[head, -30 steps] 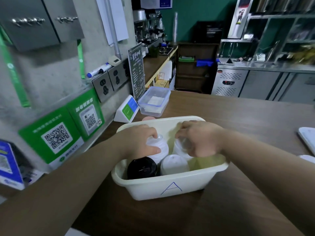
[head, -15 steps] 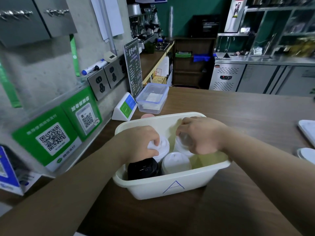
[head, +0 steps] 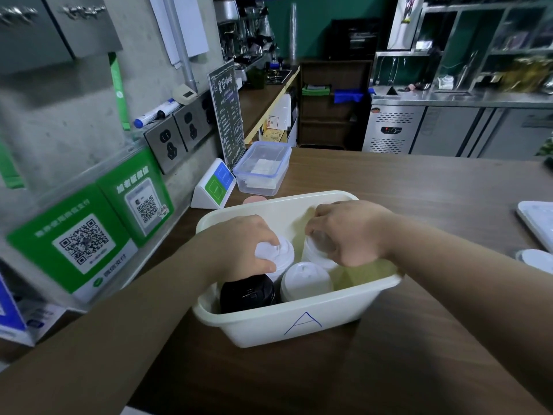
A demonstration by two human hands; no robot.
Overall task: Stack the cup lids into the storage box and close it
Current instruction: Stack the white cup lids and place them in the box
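Cream-coloured, the rectangular plastic storage box (head: 269, 327) is seen at frame centre; inside, one white domed lid stack (head: 273, 254) is gripped by the left hand (head: 239, 247), a second white lid stack (head: 311, 256) by the right hand (head: 350, 235).

Open cream box (head: 299, 327), marked "A", holds 3 white lid stacks (head: 305, 280), 1 black (head: 247, 293).

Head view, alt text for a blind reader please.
Inside a cream storage box on a counter, the left hand grips one white lid stack, the right hand another; a black stack and third white stack stand nearer.
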